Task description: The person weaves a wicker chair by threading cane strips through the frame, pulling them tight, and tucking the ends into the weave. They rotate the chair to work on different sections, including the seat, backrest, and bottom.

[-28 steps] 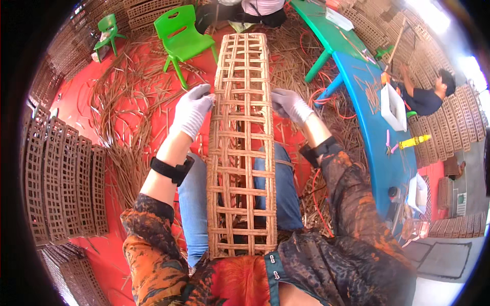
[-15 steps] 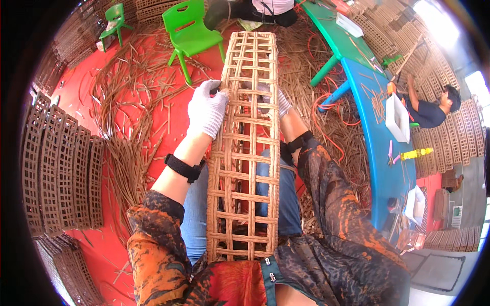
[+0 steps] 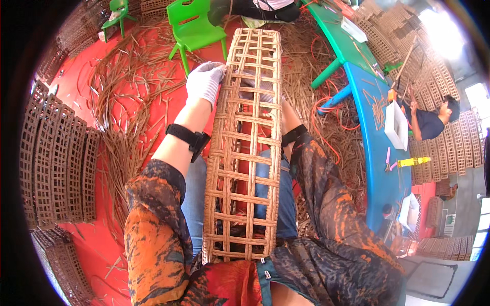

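Observation:
A long, narrow woven basket (image 3: 245, 181) of tan twisted strands, with open square mesh, lies lengthwise over my lap and points away from me. My left hand (image 3: 204, 84), in a white knit glove, is at its far left edge. Thumb and fingers are pressed together there, and what they pinch is too small to make out. My right hand (image 3: 258, 91), also gloved, shows through the mesh, behind the far part of the basket. Strands hide most of its fingers, so their grip cannot be told. Each wrist wears a black band.
Loose brown strips (image 3: 120, 109) litter the red floor. Stacked woven panels (image 3: 58, 158) stand at the left. A green chair (image 3: 196, 30) is ahead, near a seated person. Blue (image 3: 375, 153) and green tables line the right, holding a white tray (image 3: 396, 125); another person sits beyond.
My left hand has moved farther along the basket's left edge, away from me. The right hand has shifted slightly farther too. The basket's far end has tilted a little to the right.

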### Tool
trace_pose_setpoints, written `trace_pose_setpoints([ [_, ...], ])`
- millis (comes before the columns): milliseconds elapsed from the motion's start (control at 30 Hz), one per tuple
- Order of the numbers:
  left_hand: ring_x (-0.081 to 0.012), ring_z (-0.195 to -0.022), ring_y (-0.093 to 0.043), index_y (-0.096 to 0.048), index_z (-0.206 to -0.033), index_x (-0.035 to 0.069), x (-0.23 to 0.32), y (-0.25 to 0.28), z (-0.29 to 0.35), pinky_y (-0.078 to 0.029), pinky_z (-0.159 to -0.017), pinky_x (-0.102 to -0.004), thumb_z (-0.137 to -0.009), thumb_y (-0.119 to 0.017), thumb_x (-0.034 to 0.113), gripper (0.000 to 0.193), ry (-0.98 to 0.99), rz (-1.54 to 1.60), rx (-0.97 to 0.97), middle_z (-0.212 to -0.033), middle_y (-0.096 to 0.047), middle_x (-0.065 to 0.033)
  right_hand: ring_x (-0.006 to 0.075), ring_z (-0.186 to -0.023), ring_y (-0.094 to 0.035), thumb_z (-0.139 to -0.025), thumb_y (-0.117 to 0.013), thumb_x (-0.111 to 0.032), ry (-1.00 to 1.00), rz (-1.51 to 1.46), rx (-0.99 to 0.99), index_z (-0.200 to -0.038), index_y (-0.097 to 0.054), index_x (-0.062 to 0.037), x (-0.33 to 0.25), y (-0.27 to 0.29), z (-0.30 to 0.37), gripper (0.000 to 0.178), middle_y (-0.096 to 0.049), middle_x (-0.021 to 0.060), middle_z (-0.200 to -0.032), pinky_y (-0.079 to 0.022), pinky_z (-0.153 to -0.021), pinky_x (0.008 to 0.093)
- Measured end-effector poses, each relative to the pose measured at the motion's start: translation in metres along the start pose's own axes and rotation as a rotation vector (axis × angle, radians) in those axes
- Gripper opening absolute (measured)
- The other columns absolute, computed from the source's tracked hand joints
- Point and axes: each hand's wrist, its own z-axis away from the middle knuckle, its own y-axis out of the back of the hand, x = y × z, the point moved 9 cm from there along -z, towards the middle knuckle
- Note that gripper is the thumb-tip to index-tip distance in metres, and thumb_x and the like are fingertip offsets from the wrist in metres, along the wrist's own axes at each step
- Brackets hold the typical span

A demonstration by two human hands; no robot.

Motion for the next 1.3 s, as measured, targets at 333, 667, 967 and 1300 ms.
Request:
trace_pose_setpoints([
  [333, -0.0195, -0.08, -0.065, -0.062, -0.101, 0.007, -0.061, -0.038, -0.002, -0.049, -0.064, -0.0309, -0.096, -0.044, 0.023, 0.025, 0.538, 0.548, -0.033, -0.094, -0.068, -0.008, 0.0101, -0.062, -0.054, -0.093, -0.051, -0.015, 0.503, 0.628, 0.389, -0.1, -0.061, -0.002, -0.095, 0.125, -0.051, 0.017, -0.062, 0.0019, -0.079, -0.046, -0.056, 0.0255],
  [667, -0.0298, -0.086, -0.068, -0.059, -0.1, -0.001, -0.058, -0.023, -0.017, -0.057, -0.067, -0.0362, -0.094, -0.048, 0.023, 0.027, 0.491, 0.518, -0.049, -0.101, -0.068, -0.0157, 0.0282, -0.086, -0.063, -0.085, -0.06, -0.027, 0.683, 1.681, -0.181, -0.093, -0.066, -0.0092, -0.12, -0.119, -0.039, 0.021, -0.064, 0.0106, -0.092, -0.05, -0.077, 0.0371],
  [967, -0.0159, -0.072, -0.065, -0.061, -0.096, 0.008, -0.046, -0.044, -0.001, -0.053, -0.06, -0.0264, -0.095, -0.046, 0.026, 0.023, 0.424, 0.603, -0.147, -0.086, -0.066, -0.0037, 0.0311, -0.079, -0.061, -0.086, -0.055, -0.031, 0.881, 2.142, -0.364, -0.084, -0.065, -0.0086, -0.076, -0.126, -0.071, 0.025, -0.062, 0.013, -0.081, -0.048, -0.072, 0.0443],
  [1300, -0.0117, -0.051, -0.053, -0.062, -0.075, 0.007, -0.074, -0.042, -0.005, -0.041, -0.048, -0.0255, -0.083, -0.065, 0.021, 0.016, 0.434, 0.451, -0.234, -0.063, -0.057, -0.0021, 0.0142, -0.069, -0.064, -0.095, -0.049, -0.016, 0.419, 0.779, -0.113, -0.1, -0.056, 0.0003, -0.127, -0.125, -0.094, 0.019, -0.063, 0.0069, -0.076, -0.054, -0.067, 0.0278],
])
